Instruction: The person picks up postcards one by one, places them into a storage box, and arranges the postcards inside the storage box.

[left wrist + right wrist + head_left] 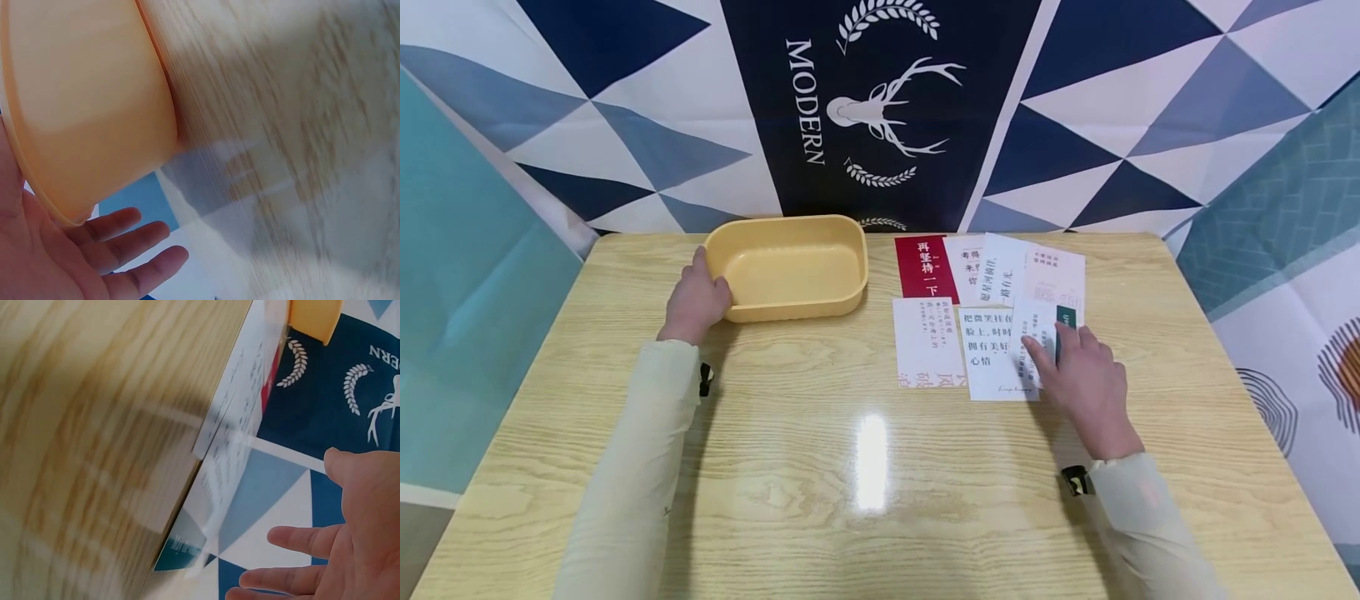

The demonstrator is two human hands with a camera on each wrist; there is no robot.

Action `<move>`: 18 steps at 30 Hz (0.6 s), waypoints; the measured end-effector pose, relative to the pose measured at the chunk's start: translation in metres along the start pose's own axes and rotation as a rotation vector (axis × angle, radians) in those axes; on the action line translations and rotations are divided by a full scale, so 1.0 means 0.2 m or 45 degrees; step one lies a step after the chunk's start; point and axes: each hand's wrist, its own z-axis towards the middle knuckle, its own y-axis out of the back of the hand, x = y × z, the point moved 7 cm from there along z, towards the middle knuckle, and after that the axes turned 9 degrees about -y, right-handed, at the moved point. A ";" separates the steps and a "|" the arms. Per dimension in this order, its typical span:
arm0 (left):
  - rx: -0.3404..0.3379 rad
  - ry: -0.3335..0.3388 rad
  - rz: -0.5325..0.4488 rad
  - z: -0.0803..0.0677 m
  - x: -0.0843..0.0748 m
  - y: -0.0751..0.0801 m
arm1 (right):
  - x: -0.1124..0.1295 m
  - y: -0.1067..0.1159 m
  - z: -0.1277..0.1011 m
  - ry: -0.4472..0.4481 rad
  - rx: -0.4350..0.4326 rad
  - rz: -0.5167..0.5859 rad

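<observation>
The desk (865,467) is a light wood-grain surface with a glossy reflection near its centre. Behind it hangs a backdrop cloth (880,108) printed with blue and white triangles, a deer head and the word MODERN.

A yellow oblong tub (790,267) stands upright on the far left part of the desk. The left hand (696,300) rests against the tub's near-left corner, fingers straight and relaxed, not curled round the rim; the left wrist view shows the palm beside the tub wall with fingers extended.

A spread of printed cards (992,317) lies flat on the desk to the right of the tub, overlapping one another. A red card (925,267) sits at the far-left end of the spread, just beside the tub.

The right hand (1082,375) lies flat, fingers extended, with fingertips pressing on a white card with a dark green corner (1045,337) at the near-right edge of the spread.
</observation>
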 end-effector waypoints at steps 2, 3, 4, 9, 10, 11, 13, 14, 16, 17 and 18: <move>0.006 0.000 -0.011 0.00 0.00 -0.01 | -0.02 -0.01 0.02 -0.011 0.026 -0.004; 0.009 0.002 -0.016 0.00 0.01 -0.01 | -0.02 -0.01 0.03 -0.018 0.039 -0.004; 0.011 0.002 -0.024 0.00 0.01 -0.01 | -0.03 -0.02 0.03 -0.029 0.052 -0.004; -0.002 -0.007 -0.034 0.01 0.02 -0.01 | -0.06 -0.03 0.07 -0.112 0.139 0.003; -0.002 -0.010 -0.030 0.01 0.02 -0.01 | -0.07 -0.03 0.08 -0.125 0.153 0.003; -0.003 -0.011 -0.025 0.01 0.02 -0.01 | -0.08 -0.04 0.08 -0.135 0.167 0.002; 0.002 -0.008 -0.019 0.02 0.03 -0.01 | -0.09 -0.04 0.09 -0.154 0.187 0.003; 0.005 -0.007 -0.018 0.01 0.03 -0.01 | -0.09 -0.04 0.09 -0.168 0.200 0.004; 0.009 -0.005 -0.019 0.01 0.03 -0.02 | -0.11 -0.05 0.09 -0.204 0.223 0.000; 0.010 -0.004 -0.020 0.01 0.03 -0.01 | -0.12 -0.05 0.10 -0.227 0.237 -0.004; 0.011 -0.005 -0.022 0.01 0.02 -0.01 | -0.13 -0.06 0.10 -0.254 0.251 -0.006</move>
